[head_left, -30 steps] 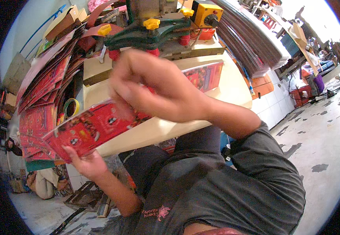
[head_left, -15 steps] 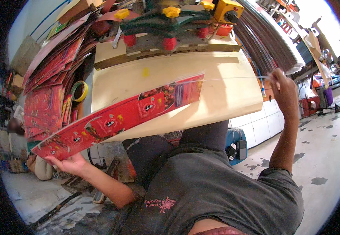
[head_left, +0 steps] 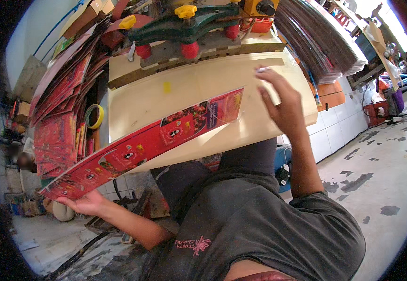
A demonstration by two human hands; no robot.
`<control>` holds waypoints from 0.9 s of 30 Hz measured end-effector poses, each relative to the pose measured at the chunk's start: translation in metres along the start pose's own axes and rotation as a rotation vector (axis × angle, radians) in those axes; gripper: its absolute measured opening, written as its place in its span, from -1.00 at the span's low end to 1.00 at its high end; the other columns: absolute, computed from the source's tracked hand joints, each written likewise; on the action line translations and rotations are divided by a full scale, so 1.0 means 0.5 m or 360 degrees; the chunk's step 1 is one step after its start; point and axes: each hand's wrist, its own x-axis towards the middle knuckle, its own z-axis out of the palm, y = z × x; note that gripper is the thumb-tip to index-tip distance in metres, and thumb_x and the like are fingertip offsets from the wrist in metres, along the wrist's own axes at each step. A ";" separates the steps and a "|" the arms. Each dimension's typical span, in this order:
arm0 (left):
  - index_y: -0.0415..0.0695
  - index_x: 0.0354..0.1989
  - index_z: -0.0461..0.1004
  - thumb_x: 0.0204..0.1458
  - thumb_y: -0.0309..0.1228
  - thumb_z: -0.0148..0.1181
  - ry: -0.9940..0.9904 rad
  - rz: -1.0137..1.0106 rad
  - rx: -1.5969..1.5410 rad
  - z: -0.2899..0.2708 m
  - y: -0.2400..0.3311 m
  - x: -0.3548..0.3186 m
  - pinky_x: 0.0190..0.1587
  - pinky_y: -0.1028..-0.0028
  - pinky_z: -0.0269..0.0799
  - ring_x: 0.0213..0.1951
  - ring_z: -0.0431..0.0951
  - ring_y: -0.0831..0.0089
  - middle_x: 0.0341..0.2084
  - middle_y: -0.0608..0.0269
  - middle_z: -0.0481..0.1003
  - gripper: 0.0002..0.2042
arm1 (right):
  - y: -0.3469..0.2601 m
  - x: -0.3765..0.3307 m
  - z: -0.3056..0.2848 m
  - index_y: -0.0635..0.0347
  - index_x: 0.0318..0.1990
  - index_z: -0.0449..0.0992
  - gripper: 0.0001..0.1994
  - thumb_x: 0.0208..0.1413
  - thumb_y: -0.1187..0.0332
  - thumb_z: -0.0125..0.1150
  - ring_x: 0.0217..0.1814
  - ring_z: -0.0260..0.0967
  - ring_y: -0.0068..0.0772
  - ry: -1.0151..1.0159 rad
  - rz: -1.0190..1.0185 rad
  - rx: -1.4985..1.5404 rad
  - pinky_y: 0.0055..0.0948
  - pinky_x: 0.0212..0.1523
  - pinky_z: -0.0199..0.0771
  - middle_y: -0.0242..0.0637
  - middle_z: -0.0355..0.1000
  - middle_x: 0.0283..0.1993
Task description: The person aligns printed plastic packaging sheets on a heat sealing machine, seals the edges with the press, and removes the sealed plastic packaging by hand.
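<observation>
My left hand [head_left: 88, 203] grips the lower left end of a long red printed cardboard strip [head_left: 133, 157], with the fingers underneath. Pictures of food run along its face. The strip slants up to the right, its far part over a cream-coloured work table [head_left: 138, 110]. My right hand [head_left: 285, 107] hovers over the table's right side, apart from the strip's far end. Its thumb and fingers are spread. A small whitish spot shows at the fingertips; I cannot tell what it is.
A green clamp frame with yellow knobs [head_left: 185, 11] and red feet stands at the table's back. Red printed sheets [head_left: 56, 136] are piled at left beside a yellow tape roll [head_left: 101, 116]. Stacked boards [head_left: 325, 42] stand at back right.
My right hand has moved left from beyond the table to above it, and its fingers have spread. The thin clear strand stretched between it and the cardboard strip no longer shows.
</observation>
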 end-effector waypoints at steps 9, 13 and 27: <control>-0.03 0.45 0.21 0.31 -0.09 0.11 0.0078 -0.0035 -0.0132 0.074 0.012 -0.042 0.46 -0.13 0.06 0.41 0.20 0.04 0.44 0.10 0.20 -0.41 | -0.085 0.054 0.076 0.20 0.01 0.57 -0.73 0.15 0.46 0.31 0.12 0.52 -0.05 -0.0420 -0.0323 0.0414 -0.21 0.17 0.53 -0.13 0.56 0.03; -0.03 0.45 0.20 0.32 -0.09 0.10 0.0012 -0.0105 -0.0174 0.047 0.008 -0.033 0.47 -0.13 0.05 0.42 0.20 0.04 0.44 0.10 0.19 -0.41 | -0.100 0.054 0.070 0.23 -0.12 0.57 -0.83 0.17 0.43 0.33 -0.03 0.57 -0.15 -0.0479 -0.0251 0.0516 -0.28 0.00 0.58 -0.19 0.58 -0.07; -0.04 0.46 0.19 0.30 -0.08 0.13 0.0092 -0.0100 0.0002 -0.030 0.019 0.004 0.45 -0.11 0.09 0.40 0.22 0.03 0.43 0.08 0.20 -0.38 | 0.110 -0.011 -0.018 0.28 -0.18 0.44 -0.84 0.42 0.36 0.07 -0.18 0.50 -0.45 0.0907 0.0713 0.0180 -0.42 -0.09 0.47 -0.24 0.53 -0.29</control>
